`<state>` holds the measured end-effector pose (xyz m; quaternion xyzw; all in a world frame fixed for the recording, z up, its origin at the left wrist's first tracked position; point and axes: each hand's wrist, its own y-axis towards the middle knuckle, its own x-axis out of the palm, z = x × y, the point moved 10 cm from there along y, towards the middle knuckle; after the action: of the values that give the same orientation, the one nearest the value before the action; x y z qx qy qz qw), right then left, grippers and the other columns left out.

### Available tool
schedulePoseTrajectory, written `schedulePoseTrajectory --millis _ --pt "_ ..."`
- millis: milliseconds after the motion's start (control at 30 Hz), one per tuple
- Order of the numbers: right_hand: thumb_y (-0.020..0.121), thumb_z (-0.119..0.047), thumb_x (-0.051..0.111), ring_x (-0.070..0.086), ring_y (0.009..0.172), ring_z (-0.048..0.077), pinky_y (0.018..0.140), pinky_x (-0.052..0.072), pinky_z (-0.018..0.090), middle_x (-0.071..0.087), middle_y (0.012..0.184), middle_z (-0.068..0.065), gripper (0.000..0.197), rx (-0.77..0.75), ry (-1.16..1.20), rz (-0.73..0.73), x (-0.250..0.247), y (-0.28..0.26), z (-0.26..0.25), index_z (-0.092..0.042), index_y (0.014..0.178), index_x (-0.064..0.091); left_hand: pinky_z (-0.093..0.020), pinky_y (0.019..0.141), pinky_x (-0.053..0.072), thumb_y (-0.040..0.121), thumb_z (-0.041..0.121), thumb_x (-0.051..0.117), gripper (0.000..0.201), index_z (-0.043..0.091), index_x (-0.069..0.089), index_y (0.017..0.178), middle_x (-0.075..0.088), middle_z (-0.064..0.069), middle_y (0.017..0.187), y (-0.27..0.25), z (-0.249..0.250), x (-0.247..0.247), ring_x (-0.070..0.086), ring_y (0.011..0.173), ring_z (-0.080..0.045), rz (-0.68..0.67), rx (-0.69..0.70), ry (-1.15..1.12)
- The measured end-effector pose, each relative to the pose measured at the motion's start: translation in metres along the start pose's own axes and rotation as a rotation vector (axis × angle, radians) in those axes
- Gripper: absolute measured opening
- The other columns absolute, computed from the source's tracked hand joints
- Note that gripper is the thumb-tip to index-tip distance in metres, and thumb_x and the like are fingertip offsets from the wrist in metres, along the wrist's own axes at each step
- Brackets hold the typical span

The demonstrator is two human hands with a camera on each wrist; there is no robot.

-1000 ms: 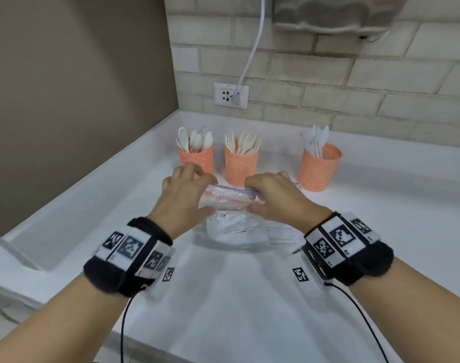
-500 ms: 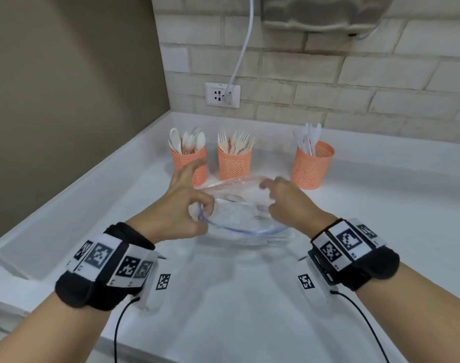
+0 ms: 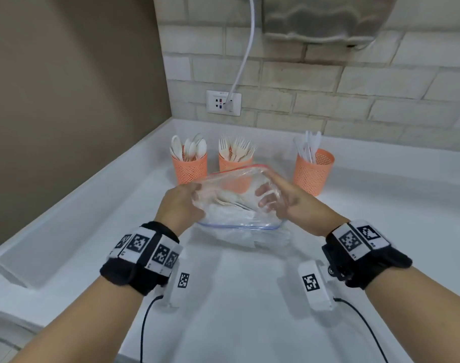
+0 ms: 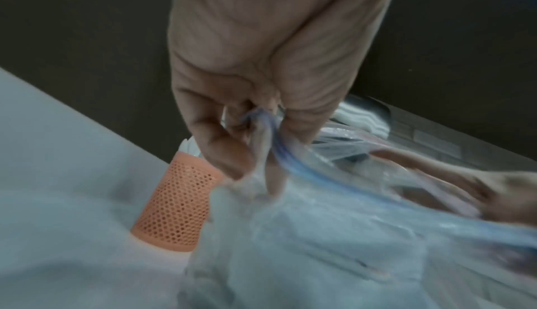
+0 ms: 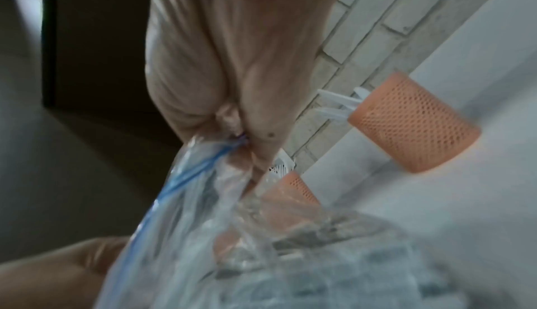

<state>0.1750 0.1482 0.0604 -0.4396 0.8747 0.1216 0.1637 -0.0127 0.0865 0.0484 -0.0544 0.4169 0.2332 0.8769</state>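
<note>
Fingers [image 4: 215, 146] of the left hand [image 3: 179, 205] are curled and pinch the bag [image 3: 236, 216] at the left end of its blue zip [image 3: 239, 227]. The right hand [image 3: 294, 203] pinches the right end likewise; some of its fingertips show through the film, whether inside or behind it cannot be told. The head view from one second ago shows both hands holding the zip as a flat closed strip, and the one from half a second ago shows a narrow oval mouth. Now the mouth gapes wide at the centre of the frame, its far lip raised in front of the fork cup [image 3: 227, 163]. The bag's lower part appears to rest on the counter [image 3: 236, 297], with pale cutlery [image 3: 231, 201] lying inside. The spoon cup [image 3: 189, 169] and knife cup [image 3: 312, 171] stand just behind, left and right of centre. Assessment: the opening step is effectively complete, and the contents are now reachable. One hand must let go to reach in, and the limp film may then sag shut.
</note>
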Motion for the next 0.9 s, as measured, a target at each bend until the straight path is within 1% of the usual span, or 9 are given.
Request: schedulePoseTrajectory --millis 100,167,233,300,400,500,633,733,900 --pt "0.072 0.013 0.048 0.047 0.096 0.018 0.072 0.039 0.012 0.042 0.117 0.008 0.072 0.108 -0.603 -0.145 0.007 -0.003 0.020 -0.032 0.128 0.050 -0.021 0.058 0.054 0.076 -0.015 0.059 0.031 0.005 0.062 0.099 0.055 -0.007 0.083 -0.001 -0.026 0.006 0.051 0.066 -0.019 0.055 -0.212 -0.533" --pt "0.076 0.007 0.054 0.043 0.107 0.022 0.083 0.041 0.021 0.040 0.121 0.006 0.054 0.145 -0.875 -0.107 0.006 -0.001 0.017 -0.025 0.119 0.060 -0.018 0.053 0.049 0.081 -0.016 0.047 0.023 0.004 0.057 0.078 0.050 -0.009 0.070 -0.007 -0.035 0.019 0.049 0.061 -0.019 0.036 -0.340 -0.868" --pt "0.078 -0.002 0.059 0.042 0.106 0.018 0.089 0.039 0.026 0.043 0.114 0.004 0.035 -0.044 -0.831 0.110 0.007 0.003 -0.024 -0.018 0.108 0.065 -0.027 0.061 0.048 0.083 -0.009 0.038 0.023 -0.001 0.059 0.085 0.054 -0.014 0.077 -0.008 -0.040 0.032 0.053 0.068 -0.023 -0.013 -0.446 -1.136" --pt "0.079 -0.005 0.056 0.047 0.091 0.013 0.080 0.038 0.016 0.049 0.101 0.004 0.024 -0.315 -0.611 0.283 0.017 0.000 -0.070 -0.009 0.100 0.067 -0.032 0.069 0.046 0.082 0.001 0.041 0.031 -0.003 0.061 0.105 0.059 -0.017 0.093 -0.009 -0.036 0.038 0.056 0.083 -0.028 -0.091 -0.457 -1.250" --pt "0.082 0.003 0.051 0.057 0.082 0.020 0.072 0.037 0.013 0.063 0.094 0.016 0.023 -0.344 -0.581 0.211 0.055 0.014 -0.072 -0.001 0.095 0.069 -0.031 0.064 0.042 0.081 -0.003 0.052 0.033 0.004 0.058 0.113 0.059 -0.017 0.097 -0.011 -0.025 0.036 0.055 0.083 -0.026 -0.108 -0.357 -1.104" --pt "0.088 -0.004 0.050 0.055 0.109 0.030 0.086 0.037 0.024 0.061 0.114 0.017 0.026 0.030 -0.806 0.182 0.048 0.031 -0.015 -0.002 0.112 0.060 -0.027 0.058 0.041 0.077 -0.020 0.043 0.053 0.018 0.047 0.114 0.046 -0.010 0.093 -0.018 -0.021 0.033 0.048 0.073 -0.018 -0.130 -0.258 -0.852" --pt "0.077 -0.052 0.066 0.028 0.138 0.034 0.106 0.034 0.038 0.021 0.149 0.023 0.098 0.438 -0.902 0.033 0.033 0.023 0.034 -0.004 0.145 0.014 -0.017 0.052 0.042 0.075 -0.011 0.052 0.080 0.036 0.032 0.136 0.036 -0.008 0.111 -0.029 -0.017 0.046 0.045 0.071 -0.015 -0.296 -0.095 -0.254" --pt "0.069 -0.059 0.069 0.026 0.137 0.036 0.108 0.032 0.040 0.019 0.148 0.023 0.114 0.471 -0.982 -0.118 0.042 0.022 0.045 -0.001 0.146 0.008 -0.018 0.060 0.044 0.075 -0.009 0.051 0.091 0.038 0.017 0.145 0.029 -0.008 0.116 -0.031 -0.022 0.057 0.049 0.082 -0.022 -0.319 -0.118 -0.151" --pt "0.072 -0.047 0.072 0.030 0.132 0.032 0.109 0.028 0.040 0.041 0.138 0.012 0.092 0.314 -1.146 -0.138 0.045 0.032 0.038 -0.009 0.141 0.025 -0.031 0.080 0.049 0.077 -0.006 0.055 0.089 0.039 0.018 0.144 0.034 -0.011 0.120 -0.019 -0.026 0.050 0.049 0.098 -0.028 -0.232 -0.147 -0.239"
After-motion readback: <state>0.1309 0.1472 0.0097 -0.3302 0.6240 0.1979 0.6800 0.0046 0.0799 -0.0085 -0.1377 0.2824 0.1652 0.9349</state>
